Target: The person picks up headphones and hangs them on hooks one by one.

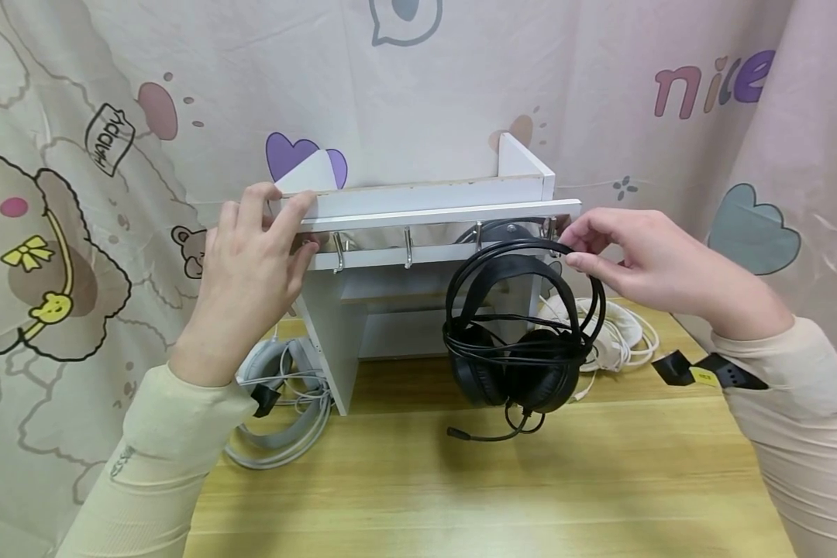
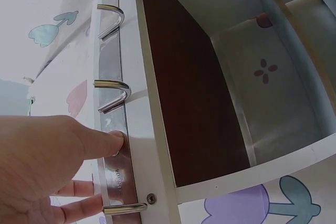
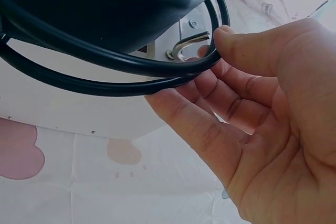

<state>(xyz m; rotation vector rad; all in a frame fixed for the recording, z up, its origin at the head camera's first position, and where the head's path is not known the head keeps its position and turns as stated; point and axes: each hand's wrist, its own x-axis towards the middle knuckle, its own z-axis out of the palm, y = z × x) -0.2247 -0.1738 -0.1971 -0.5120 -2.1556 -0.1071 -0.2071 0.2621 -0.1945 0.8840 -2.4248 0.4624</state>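
"What's lying leftmost?"

"Grey headphones (image 1: 272,360) with a pale cable are lying on the worktop (image 1: 460,496), just left of the white shelf unit (image 1: 328,341)."

"And the left hand (image 1: 247,248)?"

"Its grip is closing round the left end of the hook rail (image 1: 439,215). In the left wrist view, the thumb is pressing on the metal strip (image 2: 111,59), and other fingers are reaching round its far edge."

"What's coming next along the rail?"

"Four metal hooks (image 1: 408,248) are sticking out towards the near side."

"Where's the black headset (image 1: 477,372)?"

"It's hanging at the right end of the rail, above the worktop. Its cable is wrapping round the earcups, and its microphone is pointing left."

"Is a hook carrying it?"

"One is showing just beside the headband, but I can't tell whether it's bearing weight."

"And the right hand (image 1: 635,256)?"

"It's pinching the headband's thin black hoops between thumb and fingers."

"Anything beyond?"

"A white bundle with cables (image 1: 607,353) is lying on the worktop, right of the shelf unit."
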